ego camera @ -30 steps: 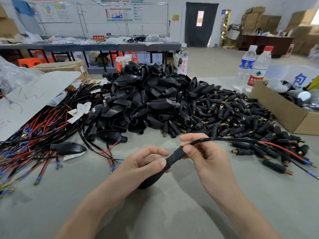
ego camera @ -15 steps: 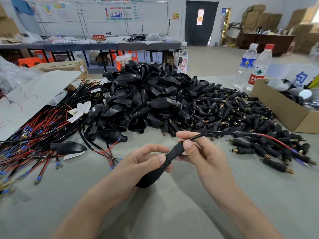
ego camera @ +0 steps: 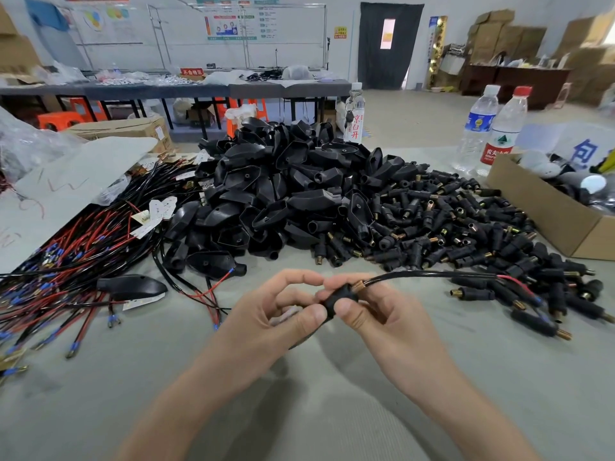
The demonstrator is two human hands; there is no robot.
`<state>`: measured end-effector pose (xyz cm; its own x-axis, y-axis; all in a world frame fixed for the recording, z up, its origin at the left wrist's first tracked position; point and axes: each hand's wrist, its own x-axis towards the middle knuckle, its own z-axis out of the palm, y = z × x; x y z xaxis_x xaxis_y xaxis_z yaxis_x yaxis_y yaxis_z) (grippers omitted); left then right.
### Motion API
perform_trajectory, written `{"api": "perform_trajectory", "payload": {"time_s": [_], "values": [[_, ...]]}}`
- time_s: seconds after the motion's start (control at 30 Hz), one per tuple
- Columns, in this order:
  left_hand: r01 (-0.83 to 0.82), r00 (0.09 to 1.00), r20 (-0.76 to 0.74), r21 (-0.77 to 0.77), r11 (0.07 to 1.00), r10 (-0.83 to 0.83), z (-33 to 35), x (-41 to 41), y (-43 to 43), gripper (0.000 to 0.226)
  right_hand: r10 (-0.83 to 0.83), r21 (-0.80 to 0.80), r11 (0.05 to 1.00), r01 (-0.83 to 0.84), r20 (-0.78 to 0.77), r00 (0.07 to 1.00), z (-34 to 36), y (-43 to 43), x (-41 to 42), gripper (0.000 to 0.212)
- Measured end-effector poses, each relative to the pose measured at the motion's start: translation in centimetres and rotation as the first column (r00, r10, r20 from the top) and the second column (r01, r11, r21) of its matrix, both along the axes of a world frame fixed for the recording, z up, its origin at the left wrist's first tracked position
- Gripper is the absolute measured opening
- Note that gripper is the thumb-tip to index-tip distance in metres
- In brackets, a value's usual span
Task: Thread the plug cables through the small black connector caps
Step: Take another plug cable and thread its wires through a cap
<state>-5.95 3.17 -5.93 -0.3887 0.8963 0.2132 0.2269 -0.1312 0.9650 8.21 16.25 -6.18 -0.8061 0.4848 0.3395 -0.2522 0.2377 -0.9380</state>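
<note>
Black cap (ego camera: 339, 299), small and tube-shaped, sits at the centre of the view, held just above a grey table (ego camera: 299, 410) between two bare hands. The left hand (ego camera: 276, 314) pinches its lower end, thumb below and curled fingers above. The right hand (ego camera: 382, 314) pinches its upper end, with the thumb pressed on the near side. A brass threaded tip shows at the top of the cap, between the fingertips. A black cable (ego camera: 432, 273) comes out of that tip and arcs to the right, low over the table. Its far end splits into a red and a black wire with blue tips. Whether the left palm also holds something dark underneath cannot be told.

Behind the hands lies a tall heap of black shells (ego camera: 283, 194). To its right spreads a pile of loose caps (ego camera: 466, 227) with brass ends. At left lies a tangle of red and black wires (ego camera: 66, 261). A cardboard box (ego camera: 549, 221) stands at the right edge, with two water bottles (ego camera: 492, 128) behind it.
</note>
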Motion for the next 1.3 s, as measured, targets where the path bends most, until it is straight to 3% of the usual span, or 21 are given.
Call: {"api": "perform_trajectory", "payload": {"time_s": [0.13, 0.3, 0.53, 0.63, 1.0, 1.13, 1.3], "values": [[-0.051, 0.994, -0.098, 0.006, 0.999, 0.051, -0.1, 0.1, 0.0, 0.033, -0.029, 0.042, 0.999, 0.027, 0.052, 0.998, -0.3, 0.3, 0.0, 0.02], [-0.201, 0.947, -0.252, 0.023, 0.979, 0.201, -0.2, 0.5, 0.1, 0.031, -0.048, -0.149, 0.987, 0.059, 0.082, 0.996, -0.8, 0.3, 0.0, 0.042], [-0.32, 0.83, -0.461, 0.067, 0.945, 0.314, -0.8, 0.4, 0.2, 0.029, -0.299, -0.274, 0.919, 0.284, -0.017, 0.954, -0.5, 0.7, -0.6, 0.01], [-0.349, 0.777, -0.531, 0.08, 0.934, 0.336, -0.9, 0.3, 0.1, 0.029, -0.324, -0.263, 0.913, 0.312, -0.004, 0.946, -0.6, 0.8, -0.6, 0.012], [-0.356, 0.73, -0.597, 0.083, 0.931, 0.333, -1.4, 0.1, 0.1, 0.029, -0.319, -0.246, 0.918, 0.311, 0.007, 0.948, -1.0, 0.2, -1.0, 0.024], [-0.363, 0.688, -0.646, 0.089, 0.928, 0.331, -1.3, 0.3, 0.4, 0.033, -0.29, -0.259, 0.923, 0.283, 0.01, 0.957, -1.1, 0.1, -1.2, 0.018], [-0.353, 0.68, -0.659, 0.091, 0.931, 0.322, -1.5, 0.4, 0.5, 0.031, -0.292, -0.21, 0.93, 0.301, 0.076, 0.954, -1.1, -0.1, -1.1, 0.027]]}}
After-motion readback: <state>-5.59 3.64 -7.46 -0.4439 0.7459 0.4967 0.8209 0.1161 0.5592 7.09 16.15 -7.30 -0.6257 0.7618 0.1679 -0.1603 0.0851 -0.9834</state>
